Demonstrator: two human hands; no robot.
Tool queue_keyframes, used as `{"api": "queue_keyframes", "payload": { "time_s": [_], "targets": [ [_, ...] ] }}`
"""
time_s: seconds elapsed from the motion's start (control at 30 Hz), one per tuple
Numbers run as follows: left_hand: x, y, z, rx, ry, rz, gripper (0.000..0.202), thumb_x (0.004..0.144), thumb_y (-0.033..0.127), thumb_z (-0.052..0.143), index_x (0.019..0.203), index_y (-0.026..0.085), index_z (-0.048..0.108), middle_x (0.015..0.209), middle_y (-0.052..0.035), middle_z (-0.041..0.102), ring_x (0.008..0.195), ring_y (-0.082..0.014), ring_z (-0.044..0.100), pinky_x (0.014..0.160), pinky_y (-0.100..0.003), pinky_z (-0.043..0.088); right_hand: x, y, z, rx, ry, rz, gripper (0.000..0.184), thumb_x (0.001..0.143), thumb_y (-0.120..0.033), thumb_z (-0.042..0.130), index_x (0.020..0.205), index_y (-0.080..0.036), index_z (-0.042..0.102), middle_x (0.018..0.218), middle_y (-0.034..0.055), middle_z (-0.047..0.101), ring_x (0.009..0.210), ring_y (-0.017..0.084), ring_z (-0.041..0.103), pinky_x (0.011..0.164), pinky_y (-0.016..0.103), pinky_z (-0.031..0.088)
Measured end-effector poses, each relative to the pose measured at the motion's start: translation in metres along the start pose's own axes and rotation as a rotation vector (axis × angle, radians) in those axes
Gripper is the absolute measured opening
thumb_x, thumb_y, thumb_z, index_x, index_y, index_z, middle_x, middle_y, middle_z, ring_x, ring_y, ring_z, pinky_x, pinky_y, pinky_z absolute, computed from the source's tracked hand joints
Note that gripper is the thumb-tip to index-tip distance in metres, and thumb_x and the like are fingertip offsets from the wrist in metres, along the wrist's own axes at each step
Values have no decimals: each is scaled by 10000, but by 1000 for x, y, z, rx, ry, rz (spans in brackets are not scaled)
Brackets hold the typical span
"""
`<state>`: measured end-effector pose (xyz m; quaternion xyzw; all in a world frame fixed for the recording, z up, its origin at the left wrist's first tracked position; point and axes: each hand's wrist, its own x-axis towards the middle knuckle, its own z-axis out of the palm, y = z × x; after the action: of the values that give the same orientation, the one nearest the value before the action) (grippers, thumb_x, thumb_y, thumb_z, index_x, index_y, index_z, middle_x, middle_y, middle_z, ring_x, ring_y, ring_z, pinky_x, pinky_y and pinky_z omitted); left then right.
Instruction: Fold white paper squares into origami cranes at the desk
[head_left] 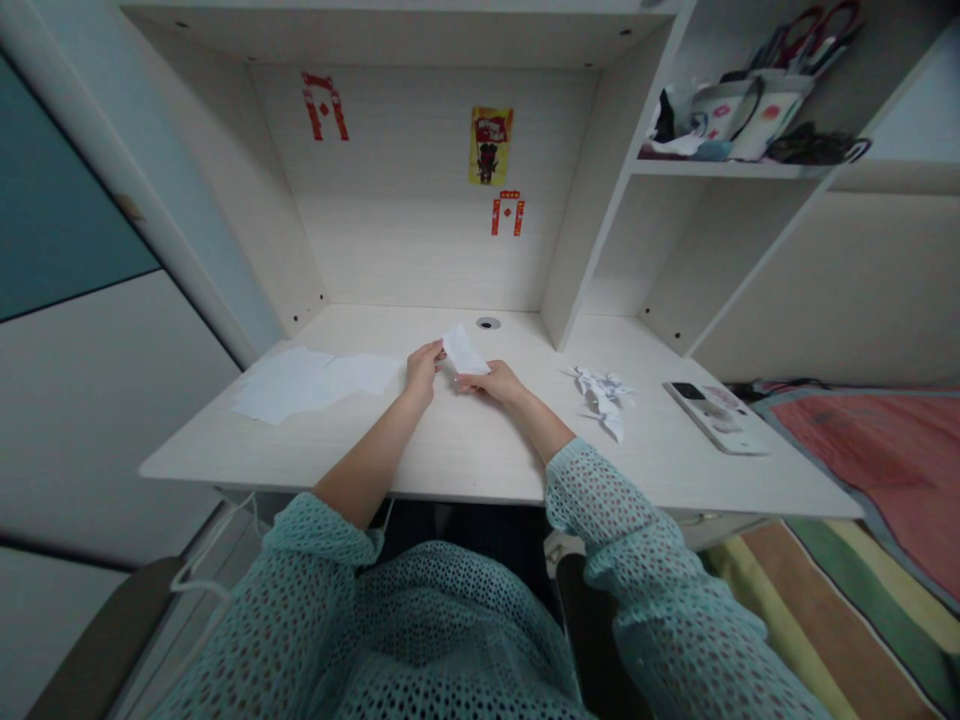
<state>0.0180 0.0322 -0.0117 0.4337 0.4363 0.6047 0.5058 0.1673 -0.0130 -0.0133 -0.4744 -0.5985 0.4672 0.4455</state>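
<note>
A small white sheet of paper (464,350) is held up between my two hands over the middle of the desk. My left hand (425,364) pinches its left edge. At its lower right edge, my right hand (491,381) grips it with the fingers closed. Flat white paper sheets (300,382) lie overlapping on the desk to the left of my hands. To the right is a small pile of folded or crumpled white paper pieces (602,395); their exact shapes are hard to make out.
The white desk (465,465) has a cable hole (488,323) near its back panel. A phone (716,418) lies at the right. Cups with pens and red-handled scissors (772,105) stand on the upper right shelf. A striped bed cover (832,600) is beyond the desk's right edge.
</note>
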Motion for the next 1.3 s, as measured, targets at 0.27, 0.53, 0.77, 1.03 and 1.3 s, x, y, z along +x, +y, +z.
{"api": "queue_keyframes", "payload": {
  "time_s": [0.27,0.53,0.77,1.03,1.3],
  "targets": [
    [-4,2,0,161,40,152,242,762,410,549,769,173,598,807,-48,628,725,-135,547,619,-240,371,5,-3,-8,109,204,36,339,561,-441,733,570,-124,614,608,64,640,499,94,483,487,234,351],
    [-14,4,10,288,-271,108,285,637,441,677,665,163,623,654,-36,619,647,-143,531,604,-249,379,9,-2,-23,246,523,-63,412,606,-570,639,638,-161,605,687,48,647,560,102,518,506,216,393],
    [-13,3,7,234,-278,125,280,602,410,713,710,155,669,708,-46,656,677,-148,551,631,-257,389,6,-1,-7,146,275,-68,370,586,-484,679,765,-161,694,740,55,670,607,113,531,531,221,401],
    [-19,8,8,227,-286,86,231,625,376,702,699,160,675,709,-45,652,663,-143,539,622,-256,371,5,0,-9,177,266,-19,374,594,-488,667,773,-160,693,775,55,677,631,114,533,535,216,395],
    [-19,9,7,259,-284,75,240,606,386,699,671,157,666,657,-24,620,609,-126,489,572,-247,323,5,-4,-6,143,285,-86,348,596,-491,663,697,-158,673,656,29,633,584,110,514,522,221,391]
  ]
}}
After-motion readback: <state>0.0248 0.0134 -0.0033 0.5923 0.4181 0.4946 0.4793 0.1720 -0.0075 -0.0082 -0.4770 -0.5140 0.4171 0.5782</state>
